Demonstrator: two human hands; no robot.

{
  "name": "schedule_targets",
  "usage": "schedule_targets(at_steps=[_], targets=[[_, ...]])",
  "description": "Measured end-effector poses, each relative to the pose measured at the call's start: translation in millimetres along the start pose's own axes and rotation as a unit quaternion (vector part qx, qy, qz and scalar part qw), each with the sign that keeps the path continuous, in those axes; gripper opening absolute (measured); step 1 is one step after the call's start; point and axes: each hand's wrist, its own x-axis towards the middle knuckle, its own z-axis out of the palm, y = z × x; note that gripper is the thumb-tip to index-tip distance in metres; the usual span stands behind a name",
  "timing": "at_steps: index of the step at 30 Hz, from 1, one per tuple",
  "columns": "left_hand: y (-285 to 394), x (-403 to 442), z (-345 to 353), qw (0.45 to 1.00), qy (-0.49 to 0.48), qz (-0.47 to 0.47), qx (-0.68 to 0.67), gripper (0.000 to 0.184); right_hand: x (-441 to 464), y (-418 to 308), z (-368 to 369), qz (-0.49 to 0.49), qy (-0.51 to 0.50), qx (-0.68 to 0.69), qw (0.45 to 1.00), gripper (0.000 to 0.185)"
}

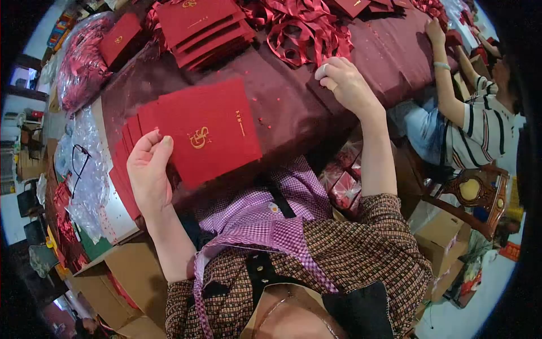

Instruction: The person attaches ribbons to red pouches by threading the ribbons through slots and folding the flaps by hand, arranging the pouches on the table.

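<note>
Red cards with gold print point(212, 133) lie fanned in a stack on the dark red cloth, in front of the body. My left hand point(151, 169) is over the stack's left part, thumb and fingers pinched together; what they hold, if anything, is too small to name. Farther right, my right hand point(351, 87) is closed just below a heap of shiny red ribbons point(307, 34). White tape wraps one of its fingers. Whatever lies between those fingertips is hidden. Small red bits dot the cloth point(282, 85) between the hands.
Behind the cards stands a pile of red folders point(203, 28), with a red box point(120, 40) and a plastic bag of red items point(84, 68) to its left. Cardboard boxes point(127, 277) are at lower left. At right sits a person in a striped shirt point(480, 127), one hand on the table.
</note>
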Motion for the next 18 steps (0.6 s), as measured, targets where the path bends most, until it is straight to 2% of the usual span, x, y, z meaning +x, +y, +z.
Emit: schedule_targets(at_steps=[3,5,8,9,11,12,14,15,18], targets=[[-0.1,-3.0,-0.4,1.000,-0.011,-0.013,0.003,0.028,2.3,-1.3,1.6,-0.004,0.002,-0.010,1.000,0.010],[-0.4,-3.5,2.2,1.000,-0.009,-0.006,0.011,0.032,9.6,-7.7,7.1,-0.041,0.115,-0.044,0.992,0.011],[2.4,-5.8,4.8,1.000,-0.012,-0.018,0.008,0.032,27.4,-25.8,8.3,-0.055,0.174,0.093,0.979,0.012],[4.5,-6.1,6.3,0.999,-0.015,-0.016,0.027,0.031,33.0,-33.3,9.9,-0.077,0.172,0.173,0.967,0.010],[1.6,-5.8,5.7,0.999,-0.031,-0.006,-0.008,0.030,41.1,-61.6,22.8,0.017,0.180,0.302,0.936,0.011],[2.7,-4.9,6.0,1.000,-0.027,-0.004,0.009,0.029,46.9,-76.4,20.2,-0.029,0.173,0.262,0.949,0.013],[5.0,-6.9,8.9,1.000,-0.014,-0.006,0.012,0.029,57.8,-102.5,29.9,-0.076,0.169,0.286,0.940,0.015],[4.2,-7.0,6.8,1.000,-0.011,-0.006,0.016,0.028,58.0,-121.1,31.6,-0.017,0.103,0.389,0.915,0.017],[4.6,-8.7,7.3,1.000,0.002,0.000,0.012,0.028,64.5,-146.3,48.0,-0.078,0.081,0.381,0.918,0.019]])
